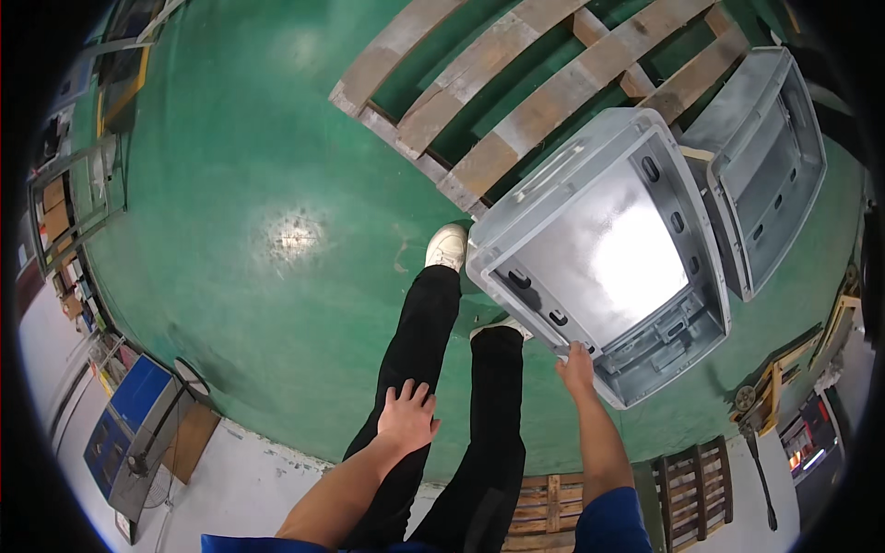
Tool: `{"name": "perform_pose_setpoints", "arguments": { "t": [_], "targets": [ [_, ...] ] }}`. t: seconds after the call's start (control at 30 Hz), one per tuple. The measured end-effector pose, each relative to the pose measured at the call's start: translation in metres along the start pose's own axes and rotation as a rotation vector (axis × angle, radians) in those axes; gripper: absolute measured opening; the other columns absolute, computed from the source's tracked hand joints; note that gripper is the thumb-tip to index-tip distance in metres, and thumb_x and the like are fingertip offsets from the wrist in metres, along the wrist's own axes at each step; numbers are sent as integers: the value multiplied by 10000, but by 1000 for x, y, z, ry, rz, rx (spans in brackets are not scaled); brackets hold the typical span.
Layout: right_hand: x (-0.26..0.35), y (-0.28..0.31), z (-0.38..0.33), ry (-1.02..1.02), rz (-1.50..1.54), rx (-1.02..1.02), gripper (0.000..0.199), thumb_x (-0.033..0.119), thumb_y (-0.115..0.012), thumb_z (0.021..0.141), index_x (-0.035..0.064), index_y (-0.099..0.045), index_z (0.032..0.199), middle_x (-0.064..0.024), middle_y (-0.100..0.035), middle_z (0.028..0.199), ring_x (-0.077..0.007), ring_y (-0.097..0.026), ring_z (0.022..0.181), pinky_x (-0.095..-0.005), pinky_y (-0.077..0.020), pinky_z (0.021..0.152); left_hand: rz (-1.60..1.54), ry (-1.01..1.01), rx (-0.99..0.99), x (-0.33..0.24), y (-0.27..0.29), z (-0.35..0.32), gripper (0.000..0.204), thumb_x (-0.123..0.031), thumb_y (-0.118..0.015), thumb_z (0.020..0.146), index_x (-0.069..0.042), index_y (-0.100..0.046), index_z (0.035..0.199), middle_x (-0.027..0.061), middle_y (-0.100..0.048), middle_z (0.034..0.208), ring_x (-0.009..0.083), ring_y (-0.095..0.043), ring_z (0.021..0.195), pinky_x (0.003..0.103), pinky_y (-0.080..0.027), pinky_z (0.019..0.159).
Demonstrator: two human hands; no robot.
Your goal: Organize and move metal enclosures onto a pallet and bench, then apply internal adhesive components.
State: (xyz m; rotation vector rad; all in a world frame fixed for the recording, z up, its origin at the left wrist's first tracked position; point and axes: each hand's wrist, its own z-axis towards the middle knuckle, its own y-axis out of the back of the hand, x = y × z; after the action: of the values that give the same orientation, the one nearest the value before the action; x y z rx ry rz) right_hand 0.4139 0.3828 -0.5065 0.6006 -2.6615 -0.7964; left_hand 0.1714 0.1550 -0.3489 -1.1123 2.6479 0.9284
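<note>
A large grey box-shaped housing [553, 212] stands tilted at the pallet's near corner, its hollow side toward me. Slotted holes line its inner edges, and light glares off its smooth inner panel. My right hand [577, 369] grips the near lower rim, fingertips hooked over the edge. Resting on my left thigh, my left hand [408, 419] is empty with its fingers spread. Beyond the first housing, a second grey housing [765, 166] of like shape stands to the right, partly hidden by it.
A wooden pallet [535, 101] lies on the green floor [230, 120], behind the housings. My white shoe [447, 247] is beside its corner. Another slatted pallet [553, 511] shows at the lower edge. Metal frames [81, 198] and a blue-panelled stand [138, 396] are at left.
</note>
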Motion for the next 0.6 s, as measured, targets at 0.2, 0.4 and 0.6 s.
{"name": "perform_pose_setpoints", "arguments": {
  "t": [0.2, 0.4, 0.6],
  "targets": [
    [9, 10, 0, -9, -39, 39, 365, 121, -619, 589, 6, -426, 877, -165, -489, 880, -326, -494, 840, -394, -406, 724, -49, 23, 104, 2, 3, -2, 404, -323, -511, 728, -57, -502, 1033, 85, -404, 1162, 279, -333, 1107, 466, -305, 857],
    [8, 4, 5, 48, -19, 12, 368, 117, -620, 589, -12, -422, 871, -182, -484, 862, -334, -488, 833, -397, -407, 715, -60, 17, -22, 4, 1, -5, 382, -333, -568, 671, -79, -538, 956, 76, -455, 1107, 265, -375, 1065, 441, -322, 828],
    [9, 7, 2, 42, 2, 10, 366, 116, -611, 603, -28, -417, 879, -218, -478, 868, -368, -469, 844, -408, -397, 714, -113, 44, 66, 8, -2, -8, 397, -322, -525, 712, -68, -516, 1016, 85, -416, 1154, 279, -322, 1120, 467, -291, 863]
  ]
}}
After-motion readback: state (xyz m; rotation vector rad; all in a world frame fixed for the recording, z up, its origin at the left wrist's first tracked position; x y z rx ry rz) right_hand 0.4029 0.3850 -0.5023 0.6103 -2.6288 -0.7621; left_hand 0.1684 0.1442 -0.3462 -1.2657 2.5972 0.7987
